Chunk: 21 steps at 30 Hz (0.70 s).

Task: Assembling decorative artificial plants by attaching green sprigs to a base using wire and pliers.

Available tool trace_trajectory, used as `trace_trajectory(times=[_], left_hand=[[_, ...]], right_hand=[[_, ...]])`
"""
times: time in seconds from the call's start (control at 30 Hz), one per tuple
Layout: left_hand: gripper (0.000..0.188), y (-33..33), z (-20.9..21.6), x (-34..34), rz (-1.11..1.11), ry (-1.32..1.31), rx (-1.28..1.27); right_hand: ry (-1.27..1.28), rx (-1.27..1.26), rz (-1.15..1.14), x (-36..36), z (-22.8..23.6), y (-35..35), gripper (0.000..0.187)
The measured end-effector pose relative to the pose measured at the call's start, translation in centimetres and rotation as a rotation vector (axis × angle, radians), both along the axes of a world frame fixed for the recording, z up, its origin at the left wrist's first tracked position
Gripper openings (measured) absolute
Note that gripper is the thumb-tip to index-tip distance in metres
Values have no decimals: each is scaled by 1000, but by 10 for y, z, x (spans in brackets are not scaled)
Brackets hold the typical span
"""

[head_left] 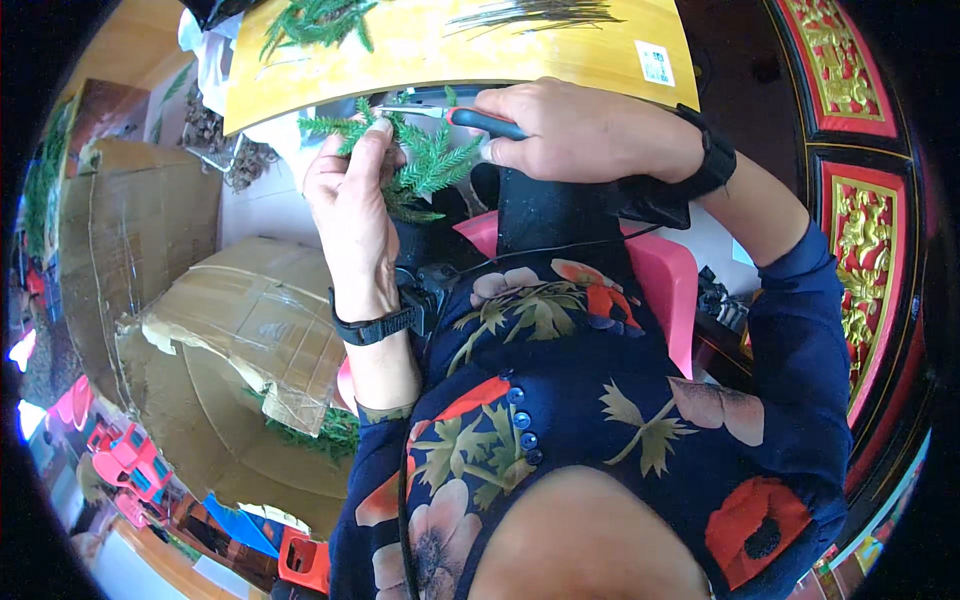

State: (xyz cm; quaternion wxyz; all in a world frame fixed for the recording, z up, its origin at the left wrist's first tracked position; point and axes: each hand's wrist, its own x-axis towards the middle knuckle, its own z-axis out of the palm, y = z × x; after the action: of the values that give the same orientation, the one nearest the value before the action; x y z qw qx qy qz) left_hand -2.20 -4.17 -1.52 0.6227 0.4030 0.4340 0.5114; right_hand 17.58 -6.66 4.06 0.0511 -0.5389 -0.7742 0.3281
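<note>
My left hand (352, 190) pinches a green artificial fir sprig (430, 165) between thumb and fingers, below the near edge of the yellow table. The needled twigs fan out to both sides of that thumb. My right hand (575, 130) grips a slim tool (485, 122) with a red-and-dark handle; whether it is pliers or a cutter, I cannot tell. Its narrow metal end points left and lies at the sprig, just above my left thumb. The spot where tip and stem meet is too small to make out.
The yellow wooden table (400, 65) bears more green sprigs (318, 22) and a bundle of thin dark wires (535, 12). On the left stands an open cardboard box (240, 300) with greenery (330, 435) inside. A pink stool (668, 290) is under me; carved red-and-gold panels (860, 250) line the right.
</note>
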Motion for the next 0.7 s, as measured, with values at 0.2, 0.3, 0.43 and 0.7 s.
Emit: trace_trajectory(times=[0.2, 0.3, 0.43, 0.7], left_hand=[[13, -2, 6, 0, -19, -11, -17], [13, -2, 8, -1, -52, -22, -23], [12, -3, 12, -2, -81, -38, -31], [10, -4, 18, -7, -103, 24, -26]], right_hand=[[-24, 40, -76, -7, 9, -11, 34], [-36, 80, -85, -8, 10, -15, 33], [-49, 116, -105, -8, 12, -18, 33], [-44, 116, -125, -9, 18, -22, 32]])
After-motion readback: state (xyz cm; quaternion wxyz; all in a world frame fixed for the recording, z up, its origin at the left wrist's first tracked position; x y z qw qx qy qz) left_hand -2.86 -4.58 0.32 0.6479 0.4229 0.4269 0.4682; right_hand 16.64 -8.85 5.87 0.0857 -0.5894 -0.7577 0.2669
